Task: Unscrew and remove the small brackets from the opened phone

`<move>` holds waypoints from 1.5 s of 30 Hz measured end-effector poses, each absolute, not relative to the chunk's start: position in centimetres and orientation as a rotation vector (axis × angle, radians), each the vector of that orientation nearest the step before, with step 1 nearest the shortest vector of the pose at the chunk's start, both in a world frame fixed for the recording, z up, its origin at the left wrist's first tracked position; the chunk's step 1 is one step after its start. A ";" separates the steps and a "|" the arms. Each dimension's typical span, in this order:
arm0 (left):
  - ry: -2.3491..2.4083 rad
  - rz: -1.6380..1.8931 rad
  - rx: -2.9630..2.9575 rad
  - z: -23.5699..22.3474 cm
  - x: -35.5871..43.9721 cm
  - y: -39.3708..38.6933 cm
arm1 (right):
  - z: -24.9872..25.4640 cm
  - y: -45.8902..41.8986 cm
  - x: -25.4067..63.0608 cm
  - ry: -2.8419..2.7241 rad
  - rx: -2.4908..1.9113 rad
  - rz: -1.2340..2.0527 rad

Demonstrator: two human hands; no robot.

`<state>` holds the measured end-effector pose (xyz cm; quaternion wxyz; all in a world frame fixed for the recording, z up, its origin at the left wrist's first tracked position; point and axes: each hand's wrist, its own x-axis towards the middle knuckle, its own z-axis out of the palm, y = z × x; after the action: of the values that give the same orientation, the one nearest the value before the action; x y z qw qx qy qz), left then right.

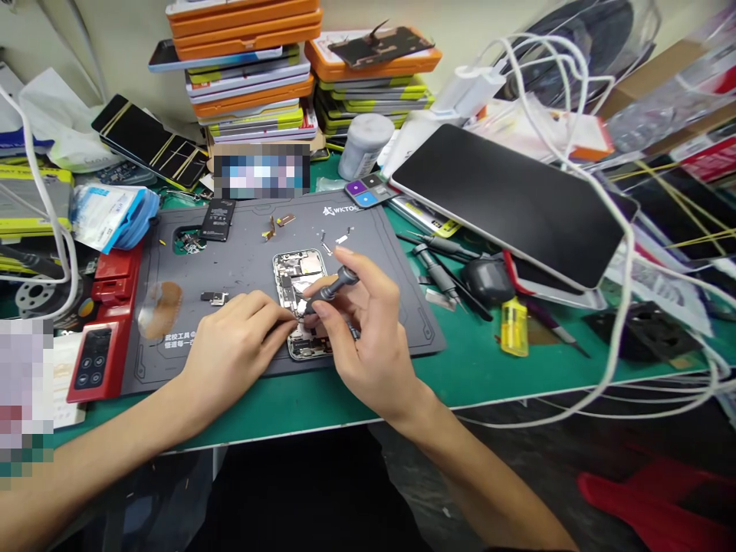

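An opened phone (302,264), its inner parts bare, lies on a dark grey repair mat (379,261). My right hand (373,330) is closed round a small dark screwdriver (338,284), tilted over the middle of the phone; its tip is hidden among the fingers. From the left, my left hand (235,333) reaches the phone's edge with fingers pressed together. Whatever is between those fingertips cannot be made out. Left of the phone are a small dark component (215,297) and, farther back, a phone battery (218,220). Tiny metal pieces (342,238) and a copper-coloured flex part (269,228) lie behind the phone.
A red device with buttons (106,330) borders the mat's left side. Stacked boxes (247,84) stand at the back. To the right are a large black-screened tablet (511,199), several tools (440,272), a yellow bottle (514,328) and a looping white cable (621,307).
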<state>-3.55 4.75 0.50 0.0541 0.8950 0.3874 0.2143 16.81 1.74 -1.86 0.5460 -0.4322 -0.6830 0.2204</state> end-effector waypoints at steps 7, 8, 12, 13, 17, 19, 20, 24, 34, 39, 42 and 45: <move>1.194 0.674 2.810 0.1 -3.3 4.6 | -2.1 1.7 16.7 -1.628 -0.994 0.500; 1.185 0.682 2.788 0.1 -3.3 4.7 | -2.1 1.6 16.7 -1.632 -0.994 0.509; 1.166 0.687 2.735 0.4 -3.5 4.7 | -2.0 1.6 16.7 -1.611 -0.989 0.533; 1.168 0.674 2.736 0.5 -3.5 4.7 | -2.0 1.5 16.7 -1.597 -0.998 0.526; 1.222 0.582 2.677 1.0 -3.4 4.7 | -2.0 1.6 16.7 -1.552 -1.017 0.459; 1.253 0.540 2.579 1.1 -3.3 4.7 | -2.0 1.6 16.7 -1.563 -1.003 0.428; 1.263 0.521 2.535 1.1 -3.2 4.7 | -2.0 1.6 16.7 -1.570 -0.997 0.416; 1.262 0.477 2.483 1.0 -3.0 4.9 | -1.9 1.6 16.8 -1.574 -0.989 0.383; 1.557 0.305 2.677 3.3 -6.6 8.8 | -1.9 1.7 16.9 -1.561 -0.978 0.364; 1.643 0.369 2.810 2.8 -6.6 8.9 | -1.8 1.7 17.0 -1.580 -0.978 0.337; 1.621 0.361 2.845 2.6 -6.6 8.8 | -1.7 1.8 17.0 -1.584 -0.961 0.332; 1.585 0.342 2.845 2.5 -6.8 8.8 | -1.6 1.7 17.1 -1.591 -0.967 0.344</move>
<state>-6.79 8.79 2.52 -0.0664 0.8668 0.4831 0.1043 17.07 1.69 -1.64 0.5843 -0.4143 -0.6821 0.1474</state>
